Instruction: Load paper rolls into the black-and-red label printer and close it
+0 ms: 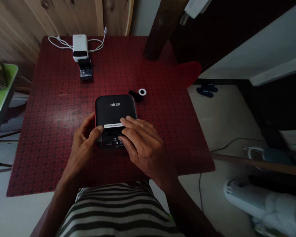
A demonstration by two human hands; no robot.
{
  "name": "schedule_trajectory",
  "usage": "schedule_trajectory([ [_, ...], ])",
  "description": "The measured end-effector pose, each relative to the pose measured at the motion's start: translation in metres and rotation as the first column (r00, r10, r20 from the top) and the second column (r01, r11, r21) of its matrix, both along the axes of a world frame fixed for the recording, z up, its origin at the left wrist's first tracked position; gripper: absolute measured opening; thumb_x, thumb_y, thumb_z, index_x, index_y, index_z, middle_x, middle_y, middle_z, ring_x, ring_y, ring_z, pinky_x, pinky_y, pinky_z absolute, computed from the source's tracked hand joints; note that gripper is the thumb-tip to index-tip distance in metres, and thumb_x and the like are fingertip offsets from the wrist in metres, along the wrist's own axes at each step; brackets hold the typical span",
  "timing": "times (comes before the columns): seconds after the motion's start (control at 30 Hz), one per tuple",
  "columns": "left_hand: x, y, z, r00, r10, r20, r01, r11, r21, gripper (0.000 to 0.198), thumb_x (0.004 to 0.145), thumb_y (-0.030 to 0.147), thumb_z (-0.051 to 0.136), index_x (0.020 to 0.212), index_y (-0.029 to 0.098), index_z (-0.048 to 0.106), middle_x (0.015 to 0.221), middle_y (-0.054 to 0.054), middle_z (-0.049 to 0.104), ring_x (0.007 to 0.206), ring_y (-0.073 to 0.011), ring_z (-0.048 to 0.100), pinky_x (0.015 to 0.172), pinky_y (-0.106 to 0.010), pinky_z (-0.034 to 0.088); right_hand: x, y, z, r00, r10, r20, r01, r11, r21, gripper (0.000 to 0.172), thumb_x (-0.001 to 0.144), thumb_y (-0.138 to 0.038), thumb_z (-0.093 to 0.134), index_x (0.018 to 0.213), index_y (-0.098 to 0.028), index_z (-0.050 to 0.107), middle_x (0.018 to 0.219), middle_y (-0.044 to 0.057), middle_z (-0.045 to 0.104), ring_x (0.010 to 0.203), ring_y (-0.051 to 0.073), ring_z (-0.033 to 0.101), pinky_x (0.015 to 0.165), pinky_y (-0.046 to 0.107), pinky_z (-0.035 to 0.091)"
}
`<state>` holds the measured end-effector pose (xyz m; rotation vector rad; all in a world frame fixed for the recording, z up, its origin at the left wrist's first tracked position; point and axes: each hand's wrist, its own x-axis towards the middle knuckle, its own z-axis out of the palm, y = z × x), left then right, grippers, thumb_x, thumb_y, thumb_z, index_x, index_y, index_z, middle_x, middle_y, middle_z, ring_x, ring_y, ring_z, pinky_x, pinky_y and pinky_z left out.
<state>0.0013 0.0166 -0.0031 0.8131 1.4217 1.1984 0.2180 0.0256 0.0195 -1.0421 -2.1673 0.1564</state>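
Note:
A black rounded-corner device (112, 108), probably a small printer, lies on the red table with a Chinese logo on top and a thin red edge. A white-and-yellow warning strip (112, 126) crosses it above a row of buttons. My left hand (84, 146) grips its left side, with the thumb on top near the strip. My right hand (143, 141) lies across the front part, its fingers over the strip and hiding part of the panel.
The red patterned tabletop (56, 112) holds a white corded box (80, 47), a black box (86, 69), a white ring (142, 92) and a black piece (135, 96). A wooden post (162, 29) stands at the far edge. A green surface (2, 89) is left; a white fan (259, 204) sits on the floor.

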Motion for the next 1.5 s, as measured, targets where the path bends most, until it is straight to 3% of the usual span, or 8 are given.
schedule_trajectory([
  [0.2,-0.005,-0.019,-0.01,1.0,0.005,0.008,-0.005,0.999,0.041,0.066,0.101,0.061,0.089,0.16,0.032,0.08,0.165,-0.007,0.078,0.163,-0.0406,0.066,0.14,-0.059,0.049,0.008,-0.019,-0.017,0.969,-0.113,-0.221,0.108,0.994,-0.033,0.04,0.119,-0.025,0.073,0.159,-0.024,0.067,0.153,0.015,0.085,0.152,0.031,0.078,0.127,0.056,0.067],
  [0.3,-0.008,-0.028,-0.012,1.0,-0.016,0.022,0.015,0.999,0.039,0.061,0.101,0.056,0.089,0.158,0.035,0.082,0.162,-0.008,0.08,0.16,-0.0414,0.068,0.132,-0.058,0.058,0.017,-0.038,-0.034,0.915,-0.234,-0.33,0.183,0.967,-0.178,0.065,0.117,-0.052,0.078,0.173,-0.028,0.055,0.162,0.018,0.077,0.154,0.035,0.075,0.124,0.062,0.069],
  [0.43,-0.007,-0.027,-0.005,1.0,-0.002,-0.013,0.002,1.0,0.005,0.06,0.098,0.053,0.09,0.153,0.032,0.084,0.153,-0.01,0.084,0.15,-0.0412,0.074,0.125,-0.057,0.062,0.017,-0.055,-0.067,0.903,-0.311,-0.295,0.177,0.897,-0.404,0.094,0.108,-0.079,0.078,0.179,-0.026,0.046,0.165,0.023,0.072,0.15,0.041,0.077,0.116,0.066,0.072],
  [0.6,-0.004,-0.024,0.007,0.991,0.014,-0.134,-0.015,1.0,-0.007,0.059,0.097,0.054,0.09,0.15,0.03,0.084,0.149,-0.009,0.086,0.14,-0.0392,0.079,0.121,-0.055,0.063,0.005,-0.056,-0.091,0.92,-0.281,-0.273,0.147,0.893,-0.425,0.066,0.117,-0.053,0.076,0.172,-0.027,0.051,0.153,0.02,0.078,0.139,0.038,0.081,0.114,0.062,0.073],
  [0.67,-0.003,-0.025,0.008,0.988,0.01,-0.152,-0.011,1.0,-0.005,0.057,0.098,0.054,0.089,0.15,0.031,0.084,0.148,-0.009,0.086,0.14,-0.0381,0.08,0.12,-0.053,0.063,0.002,-0.054,-0.093,0.924,-0.271,-0.269,0.156,0.911,-0.382,0.066,0.118,-0.048,0.075,0.174,-0.026,0.049,0.154,0.021,0.078,0.14,0.038,0.081,0.114,0.061,0.073],
  [0.9,0.003,-0.024,0.011,0.997,0.026,-0.076,-0.028,0.999,-0.029,0.061,0.097,0.051,0.089,0.153,0.028,0.082,0.145,-0.01,0.086,0.144,-0.0386,0.078,0.121,-0.054,0.063,0.003,-0.054,-0.094,0.936,-0.255,-0.243,0.176,0.936,-0.305,0.072,0.119,-0.045,0.071,0.182,-0.026,0.041,0.157,0.021,0.078,0.142,0.039,0.081,0.114,0.061,0.073],
  [1.27,0.004,-0.021,0.012,0.993,0.02,-0.118,-0.021,1.0,-0.009,0.054,0.1,0.041,0.083,0.152,0.028,0.083,0.147,-0.01,0.085,0.143,-0.0366,0.078,0.119,-0.052,0.064,0.001,-0.053,-0.093,0.934,-0.296,-0.202,0.222,0.92,-0.324,0.061,0.122,-0.055,0.063,0.173,-0.024,0.05,0.147,0.021,0.08,0.133,0.038,0.084,0.107,0.059,0.075],
  [1.5,0.003,-0.026,0.001,0.992,0.031,-0.121,-0.028,0.999,0.026,0.055,0.104,0.047,0.079,0.156,0.03,0.08,0.155,-0.01,0.082,0.147,-0.0374,0.075,0.128,-0.056,0.056,0.004,-0.053,-0.089,0.934,-0.25,-0.256,0.152,0.925,-0.347,0.063,0.117,-0.046,0.076,0.173,-0.025,0.053,0.15,0.02,0.082,0.135,0.037,0.084,0.11,0.056,0.075],
])
